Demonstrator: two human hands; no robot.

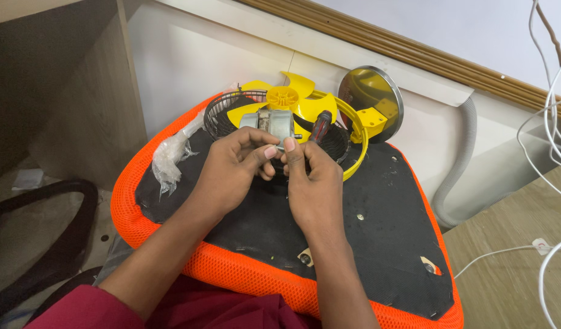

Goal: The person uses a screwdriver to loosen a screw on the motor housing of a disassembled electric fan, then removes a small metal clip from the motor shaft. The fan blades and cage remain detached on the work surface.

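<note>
Both hands grip the motor, a small grey metal block held up over the far edge of the cushion: the left hand pinches its near side with thumb and fingers, and the right hand steadies it from the right with the thumb pressed on its front face. Going down in size, the cushion is an upturned seat pad with an orange mesh rim and a black underside, and it serves as the bench. On its far side lie a black wire grille, a yellow fan blade, a yellow ring frame and a round mirror-like base. A crumpled plastic bag sits at the left. A red-handled screwdriver lies just right of the motor, possibly tucked under the right fingers; I cannot tell. For good work, I judge the motor should stay low over the pad, so that anything loosened drops onto it; a small screw already lies there.
</note>
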